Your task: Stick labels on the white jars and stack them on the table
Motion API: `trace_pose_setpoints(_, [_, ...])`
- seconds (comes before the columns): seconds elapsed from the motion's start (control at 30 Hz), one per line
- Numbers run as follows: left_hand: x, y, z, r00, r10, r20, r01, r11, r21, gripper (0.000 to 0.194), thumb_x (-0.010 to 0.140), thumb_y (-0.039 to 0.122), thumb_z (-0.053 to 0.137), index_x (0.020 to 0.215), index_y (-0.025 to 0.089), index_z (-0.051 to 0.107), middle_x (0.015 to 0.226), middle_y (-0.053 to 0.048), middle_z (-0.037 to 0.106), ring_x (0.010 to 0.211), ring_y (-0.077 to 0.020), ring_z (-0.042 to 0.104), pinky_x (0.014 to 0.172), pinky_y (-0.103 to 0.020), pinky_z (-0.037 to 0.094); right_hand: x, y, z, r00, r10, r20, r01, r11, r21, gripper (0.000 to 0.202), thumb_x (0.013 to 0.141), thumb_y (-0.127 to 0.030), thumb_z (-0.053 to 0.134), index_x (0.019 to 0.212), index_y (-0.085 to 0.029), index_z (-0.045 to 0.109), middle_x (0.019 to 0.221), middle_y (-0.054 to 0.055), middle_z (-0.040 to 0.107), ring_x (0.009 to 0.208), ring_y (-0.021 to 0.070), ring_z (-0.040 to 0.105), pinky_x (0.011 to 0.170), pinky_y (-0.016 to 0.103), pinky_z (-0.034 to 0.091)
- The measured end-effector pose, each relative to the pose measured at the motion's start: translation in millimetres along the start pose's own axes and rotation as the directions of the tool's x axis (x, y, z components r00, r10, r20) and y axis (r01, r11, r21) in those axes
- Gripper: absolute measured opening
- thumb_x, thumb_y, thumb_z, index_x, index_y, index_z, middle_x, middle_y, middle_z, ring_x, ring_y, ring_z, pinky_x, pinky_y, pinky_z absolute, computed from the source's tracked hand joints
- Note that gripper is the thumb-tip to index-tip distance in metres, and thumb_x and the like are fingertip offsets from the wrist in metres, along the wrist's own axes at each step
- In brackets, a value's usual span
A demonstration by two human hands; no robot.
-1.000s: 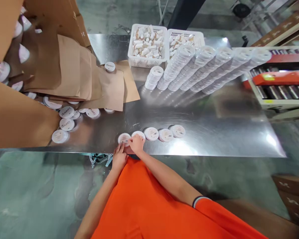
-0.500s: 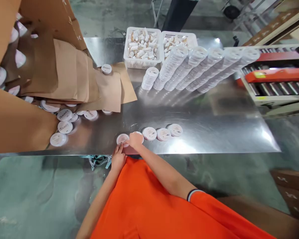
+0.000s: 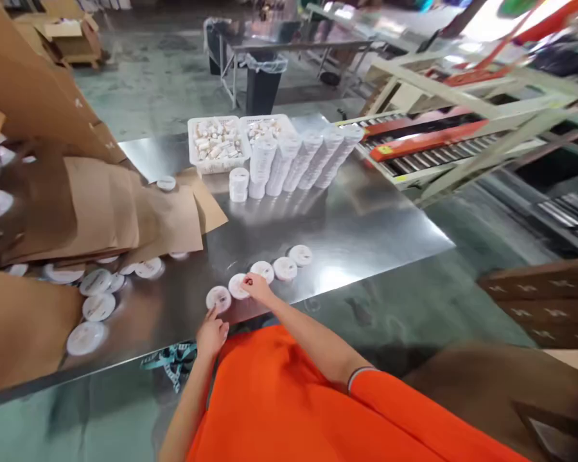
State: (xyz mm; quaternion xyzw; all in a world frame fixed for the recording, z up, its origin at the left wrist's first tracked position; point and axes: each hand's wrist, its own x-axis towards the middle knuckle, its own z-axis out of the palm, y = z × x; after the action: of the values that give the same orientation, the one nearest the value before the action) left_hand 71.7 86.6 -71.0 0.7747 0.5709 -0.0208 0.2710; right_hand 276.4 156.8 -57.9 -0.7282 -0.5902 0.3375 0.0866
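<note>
A short line of round, flat white jars runs along the front of the steel table. My left hand (image 3: pixel 212 332) is at the leftmost jar (image 3: pixel 218 298), index finger stretched out to its near edge, thumb apart. Just right of it, my right hand (image 3: pixel 259 289) rests over the right side of the second jar (image 3: pixel 236 287), its fingers drawn together in a pinch. Whatever is between those fingertips is too small to name. Farther right lie a third jar (image 3: pixel 262 271), another jar (image 3: pixel 285 268) and the end jar (image 3: pixel 300 255), printed labels facing up.
On the left, a cardboard box (image 3: pixel 24 327) lies open with brown paper sheets (image 3: pixel 101 205) and loose white jars (image 3: pixel 99 307) at its mouth. Stacked jars (image 3: pixel 289 163) stand behind, beside a white basket (image 3: pixel 192 160) of small white pieces. A roller conveyor (image 3: pixel 414 154) lies beyond the table.
My view has swung up and to the right. My right hand has drawn back from the leftmost jar to the second one. The left hand stays at the leftmost jar.
</note>
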Motion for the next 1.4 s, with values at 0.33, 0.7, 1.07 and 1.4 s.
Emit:
trace_pose_setpoints(0.33, [9,-1,25.3,0.983,-0.059,-0.176,0.032,0.989,-0.147,0.036,0.087,0.030,0.051,0.054,0.020,0.063,0.128,-0.013,0.070,0.125,-0.0313,0.061,0.106,-0.043,0.049,18,146,-115,0.983,0.022,-0.180,-0.098,0.900,-0.425,0.055,0.077,-0.006,0.060,0.131,-0.019,0.057,0.155,0.016,0.038,0.139,0.0338,0.037,0.109,0.047,0.035])
trace_pose_setpoints(0.7, [-32,24,33.0,0.812,-0.558,-0.170,0.413,0.756,-0.507,0.045,0.069,0.060,0.047,0.059,0.025,0.073,0.126,-0.014,0.071,0.117,-0.0351,0.065,0.098,-0.044,0.052,47,189,-150,0.997,-0.071,0.019,0.074,0.926,-0.371,0.051,0.070,-0.024,0.072,0.120,-0.021,0.061,0.151,0.011,0.042,0.124,0.0312,0.048,0.095,0.039,0.045])
trace_pose_setpoints(1.07, [-40,57,18.9,0.789,-0.589,-0.173,0.458,0.752,-0.474,0.045,0.076,0.055,0.044,0.059,0.024,0.072,0.131,-0.012,0.068,0.117,-0.0321,0.065,0.093,-0.041,0.053,20,149,-89,0.967,-0.218,0.130,0.252,0.894,-0.370,0.061,0.067,-0.029,0.074,0.126,-0.022,0.057,0.153,0.016,0.038,0.131,0.0353,0.042,0.099,0.044,0.043])
trace_pose_setpoints(1.4, [-73,39,26.3,0.739,-0.657,-0.148,0.488,0.674,-0.556,0.044,0.072,0.060,0.047,0.055,0.028,0.071,0.117,-0.009,0.075,0.116,-0.0347,0.065,0.093,-0.043,0.055,22,93,-75,0.894,-0.441,0.080,0.447,0.865,-0.228,0.054,0.071,-0.034,0.074,0.121,-0.019,0.059,0.151,0.016,0.042,0.129,0.0300,0.046,0.107,0.040,0.039])
